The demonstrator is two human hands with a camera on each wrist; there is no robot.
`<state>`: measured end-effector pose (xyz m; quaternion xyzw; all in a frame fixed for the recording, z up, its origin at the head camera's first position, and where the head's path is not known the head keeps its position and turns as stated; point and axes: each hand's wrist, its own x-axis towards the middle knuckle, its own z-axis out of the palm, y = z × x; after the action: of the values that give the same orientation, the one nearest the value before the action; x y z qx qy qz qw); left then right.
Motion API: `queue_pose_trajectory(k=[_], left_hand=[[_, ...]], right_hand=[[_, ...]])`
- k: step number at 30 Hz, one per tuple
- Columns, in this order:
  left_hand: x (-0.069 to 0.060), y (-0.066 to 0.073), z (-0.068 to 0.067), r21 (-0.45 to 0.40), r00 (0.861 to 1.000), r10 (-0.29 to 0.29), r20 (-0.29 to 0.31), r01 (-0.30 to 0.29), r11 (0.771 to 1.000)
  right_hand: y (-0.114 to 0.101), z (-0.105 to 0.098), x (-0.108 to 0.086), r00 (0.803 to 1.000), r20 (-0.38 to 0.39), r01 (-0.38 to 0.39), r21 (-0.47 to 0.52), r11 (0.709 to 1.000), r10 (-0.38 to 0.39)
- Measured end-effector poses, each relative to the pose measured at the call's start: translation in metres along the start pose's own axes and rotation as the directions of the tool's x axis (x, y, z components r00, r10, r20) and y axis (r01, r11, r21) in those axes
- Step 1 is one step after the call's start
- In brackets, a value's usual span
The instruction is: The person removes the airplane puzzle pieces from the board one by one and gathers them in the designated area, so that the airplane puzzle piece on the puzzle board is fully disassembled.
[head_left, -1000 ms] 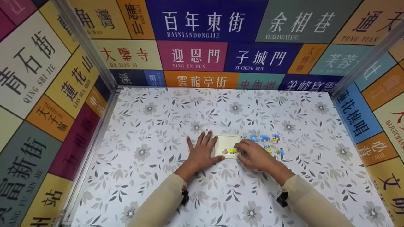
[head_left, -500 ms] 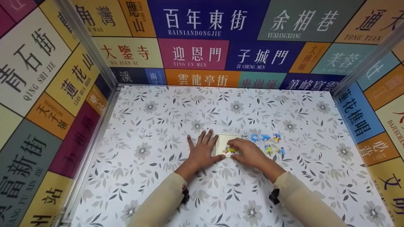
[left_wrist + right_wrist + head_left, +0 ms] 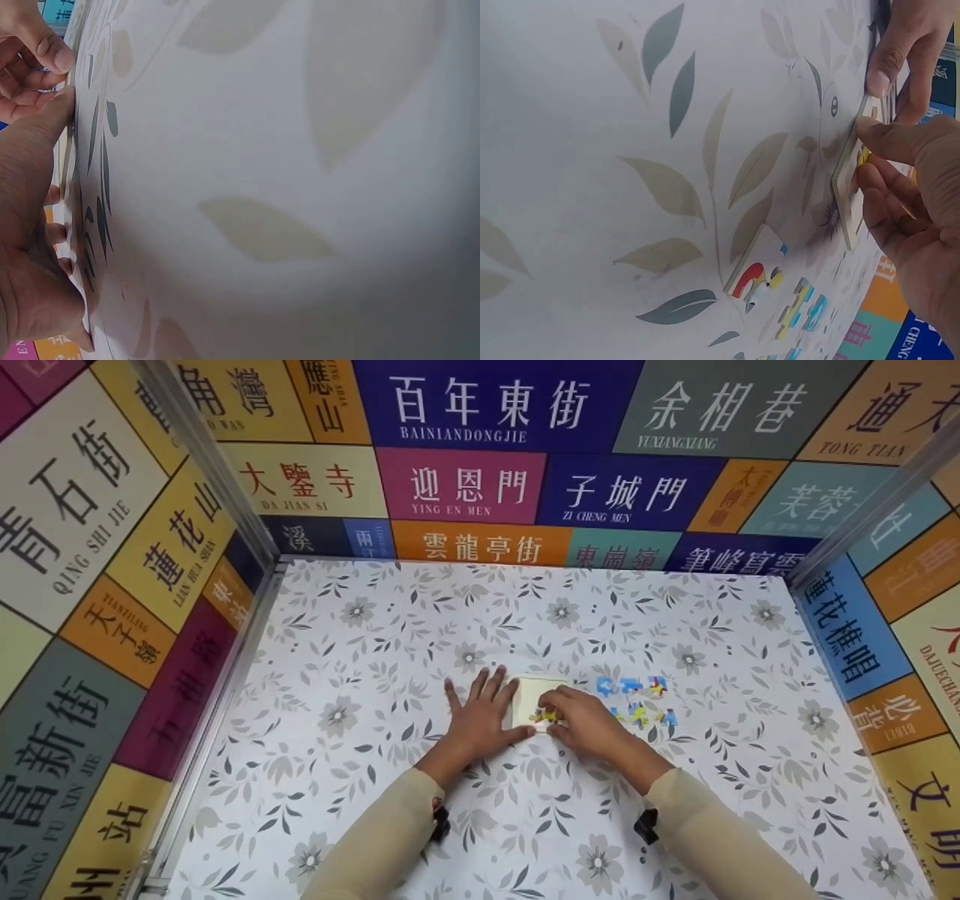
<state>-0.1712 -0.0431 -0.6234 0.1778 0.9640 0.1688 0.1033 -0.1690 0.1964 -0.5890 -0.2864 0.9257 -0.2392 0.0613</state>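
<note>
A small cream puzzle tray [image 3: 529, 691] lies on the floral tabletop in the head view. My left hand [image 3: 480, 721] has its fingers spread along the tray's left side, the thumb at its near edge. Over the tray's lower right part, my right hand [image 3: 589, 721] bends its fingers and pinches a puzzle piece with yellow on it [image 3: 865, 156], seen between the fingertips in the right wrist view. Those fingers hide much of the piece. The right thumb [image 3: 889, 139] touches the tray's rim. Colours of a piece also show in the tray's near part.
Right of the tray lie several loose puzzle pieces [image 3: 637, 715], blue, yellow and red, in two rough rows. One piece with a red curve [image 3: 748, 281] sits nearest the right wrist camera. Panels with printed signs [image 3: 487, 405] stand around the table's back and sides.
My right hand has moved left from the tray's right edge to over its lower part, uncovering a loose piece on the table. My left hand keeps its place.
</note>
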Motion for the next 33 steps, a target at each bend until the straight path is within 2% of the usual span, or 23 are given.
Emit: queue_pose_trajectory(k=[4,13,21,29,33], left_hand=[[0.0004,0.0003,-0.0013,0.006,1.0,0.003,-0.008,-0.003,1.0],[0.001,0.0006,-0.0027,0.01,1.0,0.009,-0.013,-0.008,1.0],[0.0015,-0.0005,-0.0023,0.019,1.0,0.003,-0.008,-0.003,1.0],[0.0017,-0.0005,0.0022,-0.019,1.0,-0.003,0.002,0.003,1.0],[-0.0002,0.001,0.0009,0.0,1.0,-0.007,0.001,0.007,1.0]], right_hand=[[-0.0017,-0.0006,0.0015,1.0,-0.002,-0.014,0.003,1.0,0.014],[-0.0012,-0.0008,0.0015,0.999,-0.018,0.027,0.007,1.0,-0.027],[-0.0009,-0.0002,0.0008,0.999,0.023,0.022,0.048,0.999,-0.023],[-0.0003,0.0018,0.0003,0.998,0.034,0.041,0.065,0.997,-0.043],[-0.0006,0.0016,-0.0004,0.998,0.04,0.04,0.069,0.997,-0.043]])
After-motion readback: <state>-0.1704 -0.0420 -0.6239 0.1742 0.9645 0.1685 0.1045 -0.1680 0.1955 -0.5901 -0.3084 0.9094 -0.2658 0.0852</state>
